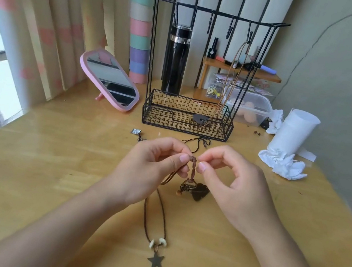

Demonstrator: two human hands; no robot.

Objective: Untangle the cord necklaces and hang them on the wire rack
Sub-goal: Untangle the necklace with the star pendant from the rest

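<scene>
Both your hands, left hand (153, 166) and right hand (231, 183), pinched the knotted cord (192, 168); tugging risked tightening the star necklace (154, 261) tangle.

I see a black wire rack (187, 114) on my honey-yellow wooden table (49, 171). The mirror (110, 81) has a pink frame. The flask (176, 59) is glossy black with a silver band. The cord (158, 218) before me is dark brown, with cream beads (157, 242) and a dark star pendant (155, 261). The curtain (50, 21) is cream with pink patches, and the crumpled tissue (281, 162) is white.
</scene>
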